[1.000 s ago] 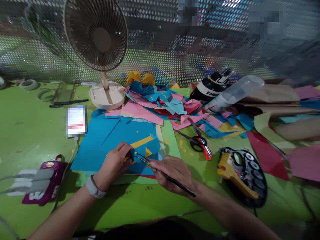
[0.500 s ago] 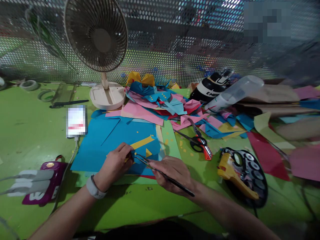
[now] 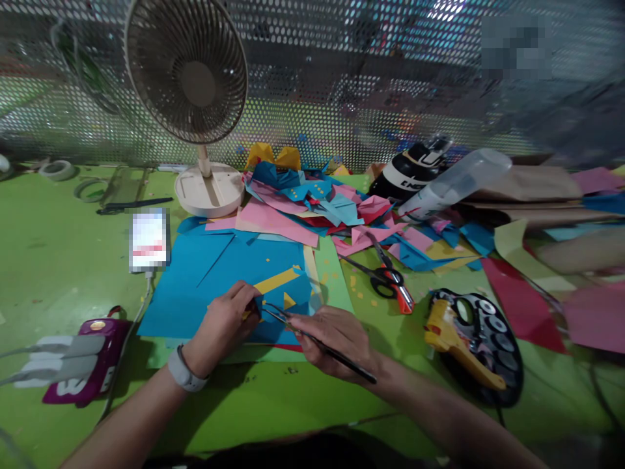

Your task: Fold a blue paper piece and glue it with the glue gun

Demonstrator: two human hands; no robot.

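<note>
A thin tool (image 3: pixel 317 342) is gripped in the right hand (image 3: pixel 336 339), its long axis pointing toward 10 o'clock. A blue paper sheet (image 3: pixel 219 273) is pinched by the left hand (image 3: pixel 222 326).

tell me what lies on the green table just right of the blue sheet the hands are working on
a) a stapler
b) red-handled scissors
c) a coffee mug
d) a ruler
b: the red-handled scissors lie on the green table to the right of the blue sheet, beyond the right hand that holds a thin dark tool.
</note>
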